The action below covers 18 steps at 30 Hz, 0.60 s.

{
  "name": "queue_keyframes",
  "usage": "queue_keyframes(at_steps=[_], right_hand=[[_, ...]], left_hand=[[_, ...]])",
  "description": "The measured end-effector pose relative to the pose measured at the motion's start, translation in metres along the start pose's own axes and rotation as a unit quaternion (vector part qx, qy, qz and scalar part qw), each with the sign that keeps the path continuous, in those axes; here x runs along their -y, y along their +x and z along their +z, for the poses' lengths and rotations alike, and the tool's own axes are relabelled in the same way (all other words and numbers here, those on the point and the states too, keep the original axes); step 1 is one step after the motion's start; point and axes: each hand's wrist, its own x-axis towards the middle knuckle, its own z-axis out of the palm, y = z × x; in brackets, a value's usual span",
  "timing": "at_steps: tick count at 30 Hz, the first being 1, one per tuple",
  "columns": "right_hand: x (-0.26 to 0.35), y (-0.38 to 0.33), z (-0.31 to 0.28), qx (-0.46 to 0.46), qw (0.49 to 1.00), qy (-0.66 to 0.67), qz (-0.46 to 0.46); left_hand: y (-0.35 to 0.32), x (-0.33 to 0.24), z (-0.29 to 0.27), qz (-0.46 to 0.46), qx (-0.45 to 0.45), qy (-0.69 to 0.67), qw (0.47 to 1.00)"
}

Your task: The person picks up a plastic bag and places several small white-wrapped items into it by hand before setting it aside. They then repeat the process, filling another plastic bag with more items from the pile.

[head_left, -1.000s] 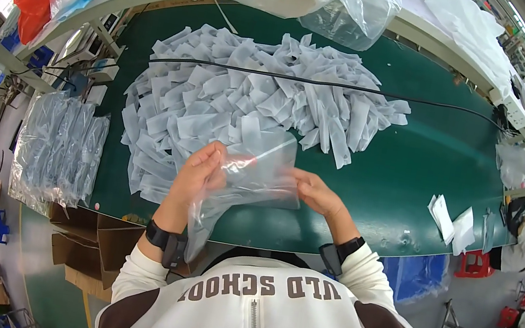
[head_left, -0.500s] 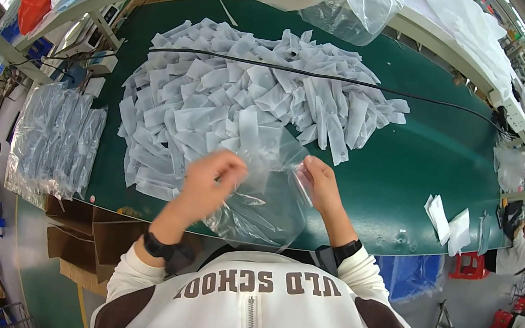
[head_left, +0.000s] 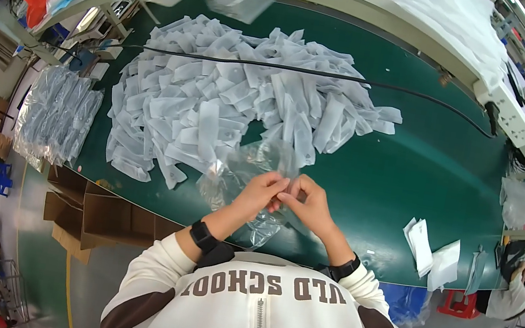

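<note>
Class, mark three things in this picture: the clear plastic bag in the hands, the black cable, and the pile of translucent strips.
Clear plastic bag [head_left: 233, 174], head view: on its crumpled film.
Black cable [head_left: 306, 70], head view: on its middle stretch.
Pile of translucent strips [head_left: 198, 94], head view: near its middle.

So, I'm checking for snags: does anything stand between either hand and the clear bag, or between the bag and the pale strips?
Nothing visible does: the left hand and right hand have fingers on the clear bag, and its far side overlaps the pale strips in this view. The black cable crosses farther back.
</note>
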Motion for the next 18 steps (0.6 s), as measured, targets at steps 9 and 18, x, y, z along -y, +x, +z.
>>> queue_keyframes(at_steps=[9,18], right_hand=[[-0.081,-0.058,-0.142,-0.177,0.937,0.187,0.238],[-0.037,-0.059,-0.105,0.125,0.969,-0.202,-0.075]], left_hand=[[0.034,0.035,0.071,0.142,-0.169,-0.261,0.940],[0.039,0.040,0.134,0.266,-0.133,0.165,0.940]])
